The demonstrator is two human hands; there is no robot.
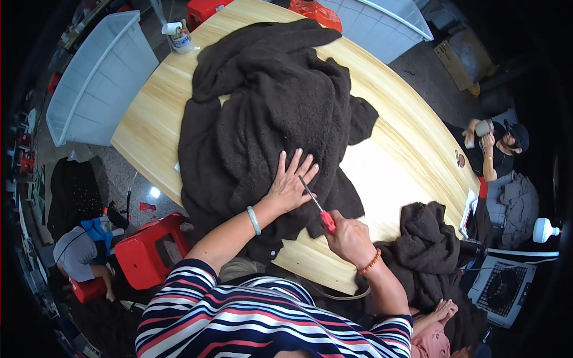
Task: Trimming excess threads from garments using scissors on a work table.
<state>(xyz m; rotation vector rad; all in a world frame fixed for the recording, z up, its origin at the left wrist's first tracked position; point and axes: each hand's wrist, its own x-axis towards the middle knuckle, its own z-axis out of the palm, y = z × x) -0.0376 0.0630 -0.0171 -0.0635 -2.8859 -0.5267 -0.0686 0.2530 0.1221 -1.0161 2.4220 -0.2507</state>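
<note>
A large dark brown fuzzy garment (280,101) lies in folds across the wooden table (412,113). My left hand (292,184) rests flat on it, fingers spread, with a pale bangle at the wrist. In my right hand (352,238), closed in a fist, is a red-handled tool with a thin metal shaft (313,197); its exact kind is unclear. The shaft points up and left, its tip close to the fingers of my left hand. An orange bead bracelet circles my right wrist.
Another dark brown fuzzy piece (427,238) hangs over the table's right edge. A cup of tools (181,42) stands at the far left corner. Beside the table are a white bin (98,80) and a red stool (149,250). Several people work nearby, one (498,143) at the right.
</note>
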